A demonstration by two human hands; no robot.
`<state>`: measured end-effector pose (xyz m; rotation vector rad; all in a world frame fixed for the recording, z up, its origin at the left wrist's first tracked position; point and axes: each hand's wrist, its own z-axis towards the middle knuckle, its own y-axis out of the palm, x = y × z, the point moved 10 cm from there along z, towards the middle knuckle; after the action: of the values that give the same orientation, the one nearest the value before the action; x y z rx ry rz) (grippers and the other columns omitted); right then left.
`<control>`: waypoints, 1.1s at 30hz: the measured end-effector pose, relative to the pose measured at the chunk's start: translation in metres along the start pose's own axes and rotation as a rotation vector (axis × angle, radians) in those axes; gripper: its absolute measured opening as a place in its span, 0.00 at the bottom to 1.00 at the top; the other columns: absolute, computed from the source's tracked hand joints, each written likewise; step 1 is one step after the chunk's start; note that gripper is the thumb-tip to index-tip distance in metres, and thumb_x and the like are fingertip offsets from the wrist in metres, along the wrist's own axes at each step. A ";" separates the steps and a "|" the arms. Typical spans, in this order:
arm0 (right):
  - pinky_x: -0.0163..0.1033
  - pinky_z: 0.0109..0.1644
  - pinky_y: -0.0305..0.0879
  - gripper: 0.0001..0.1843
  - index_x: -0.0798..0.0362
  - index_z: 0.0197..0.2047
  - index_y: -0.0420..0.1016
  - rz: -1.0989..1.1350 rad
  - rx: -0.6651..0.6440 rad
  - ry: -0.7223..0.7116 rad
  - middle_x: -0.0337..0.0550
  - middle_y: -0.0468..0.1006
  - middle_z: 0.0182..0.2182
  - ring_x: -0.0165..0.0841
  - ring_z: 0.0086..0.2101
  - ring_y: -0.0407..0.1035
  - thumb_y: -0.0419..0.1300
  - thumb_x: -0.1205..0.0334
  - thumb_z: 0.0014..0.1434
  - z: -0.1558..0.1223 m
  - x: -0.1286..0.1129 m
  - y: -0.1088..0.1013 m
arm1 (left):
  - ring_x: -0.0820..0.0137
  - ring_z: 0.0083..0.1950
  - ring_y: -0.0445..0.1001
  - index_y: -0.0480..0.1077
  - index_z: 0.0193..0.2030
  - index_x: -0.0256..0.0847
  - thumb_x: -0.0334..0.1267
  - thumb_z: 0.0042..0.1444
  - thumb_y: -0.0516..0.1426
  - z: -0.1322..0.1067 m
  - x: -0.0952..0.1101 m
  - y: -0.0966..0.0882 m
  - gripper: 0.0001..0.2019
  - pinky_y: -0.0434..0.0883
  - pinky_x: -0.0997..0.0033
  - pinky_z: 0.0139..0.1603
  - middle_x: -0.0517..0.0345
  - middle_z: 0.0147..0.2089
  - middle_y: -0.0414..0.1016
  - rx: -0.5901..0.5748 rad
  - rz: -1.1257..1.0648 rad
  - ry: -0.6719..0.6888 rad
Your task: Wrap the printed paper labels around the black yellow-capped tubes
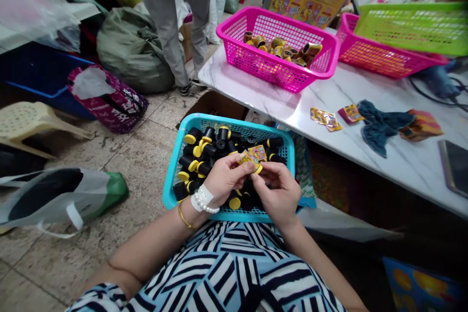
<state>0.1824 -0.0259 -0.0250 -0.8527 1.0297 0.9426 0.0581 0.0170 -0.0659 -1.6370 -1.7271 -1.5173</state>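
Over a blue plastic basket [170, 175] on the lap, my left hand [224, 178] and my right hand [280, 192] come together. Both pinch a small yellow printed wrapper [249, 158] between thumbs and fingertips; whether something sits inside it I cannot tell. Another printed wrapper [259, 152] lies just beyond the fingertips, on the pile. Several small black cylinders with yellow ends [188, 162] fill the basket beneath the hands. My wrists and fingers hide part of them.
At right, a marble-patterned table [292, 107] bears a pink basket [278, 75] of wrapped cylinders, loose wrappers [325, 118], a dark cloth [382, 124] and a phone [455, 165]. Bags [106, 100] and a stool [40, 119] stand at left. A person in grey trousers [175, 14] stands ahead.
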 end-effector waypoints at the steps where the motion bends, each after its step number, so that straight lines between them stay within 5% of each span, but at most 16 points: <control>1: 0.38 0.37 0.80 0.11 0.50 0.42 0.75 0.060 0.009 0.069 0.43 0.79 0.38 0.33 0.34 0.78 0.68 0.62 0.55 0.001 0.005 0.001 | 0.84 0.20 0.56 0.71 0.35 0.35 0.47 0.46 0.70 0.001 0.003 0.001 0.19 0.52 0.83 0.18 0.67 0.24 0.62 -0.002 0.020 0.025; 5: 0.41 0.35 0.81 0.16 0.53 0.38 0.75 0.345 0.008 0.353 0.43 0.83 0.31 0.35 0.29 0.80 0.72 0.55 0.50 0.000 0.027 0.012 | 0.81 0.25 0.64 0.73 0.38 0.35 0.45 0.47 0.70 0.005 0.012 0.006 0.19 0.60 0.82 0.24 0.61 0.30 0.71 -0.067 0.092 0.079; 8: 0.43 0.35 0.81 0.17 0.54 0.36 0.75 0.491 -0.021 0.438 0.42 0.83 0.30 0.34 0.26 0.79 0.73 0.54 0.49 0.001 0.035 0.018 | 0.82 0.24 0.61 0.73 0.40 0.34 0.47 0.47 0.69 0.007 0.011 0.008 0.21 0.58 0.81 0.23 0.61 0.29 0.70 -0.133 0.133 0.044; 12: 0.40 0.41 0.81 0.13 0.51 0.39 0.79 0.344 0.010 0.198 0.43 0.82 0.38 0.34 0.35 0.79 0.72 0.60 0.50 0.010 0.020 0.003 | 0.83 0.18 0.50 0.71 0.44 0.35 0.59 0.51 0.63 0.010 0.013 0.001 0.27 0.48 0.81 0.18 0.68 0.21 0.60 -0.130 0.143 -0.001; 15: 0.39 0.42 0.80 0.12 0.49 0.39 0.82 0.241 -0.006 0.084 0.44 0.80 0.39 0.34 0.37 0.78 0.72 0.63 0.49 0.011 0.012 0.001 | 0.83 0.18 0.50 0.70 0.39 0.36 0.56 0.52 0.64 0.012 0.022 -0.008 0.23 0.49 0.81 0.18 0.69 0.20 0.58 -0.063 0.257 0.042; 21: 0.40 0.37 0.80 0.16 0.53 0.34 0.81 0.607 0.035 0.485 0.40 0.83 0.29 0.33 0.28 0.78 0.77 0.60 0.41 -0.002 0.044 0.015 | 0.78 0.26 0.65 0.73 0.44 0.37 0.48 0.55 0.64 0.006 0.036 0.000 0.17 0.62 0.79 0.25 0.58 0.34 0.75 -0.044 0.490 0.246; 26: 0.36 0.33 0.80 0.18 0.56 0.31 0.81 0.782 0.025 0.702 0.40 0.83 0.27 0.30 0.25 0.78 0.78 0.57 0.39 -0.010 0.060 0.024 | 0.72 0.36 0.74 0.74 0.45 0.37 0.47 0.55 0.64 0.002 0.043 0.010 0.17 0.69 0.77 0.33 0.51 0.42 0.78 -0.055 0.631 0.375; 30: 0.33 0.27 0.77 0.21 0.57 0.27 0.76 0.825 -0.174 0.762 0.39 0.79 0.21 0.31 0.23 0.77 0.75 0.47 0.43 -0.011 0.065 0.037 | 0.79 0.18 0.64 0.71 0.39 0.37 0.54 0.55 0.61 0.011 0.030 0.005 0.19 0.59 0.80 0.16 0.62 0.25 0.72 -0.031 0.607 0.214; 33: 0.37 0.34 0.79 0.19 0.55 0.35 0.79 0.715 -0.217 0.617 0.42 0.83 0.29 0.31 0.28 0.78 0.72 0.48 0.48 -0.002 0.063 0.026 | 0.81 0.10 0.54 0.67 0.34 0.39 0.59 0.54 0.60 0.016 0.016 -0.001 0.22 0.49 0.81 0.09 0.67 0.17 0.66 0.013 0.497 0.040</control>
<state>0.1722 -0.0042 -0.0884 -1.0023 1.8619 1.4509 0.0592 0.0384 -0.0595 -1.8372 -1.1804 -1.2811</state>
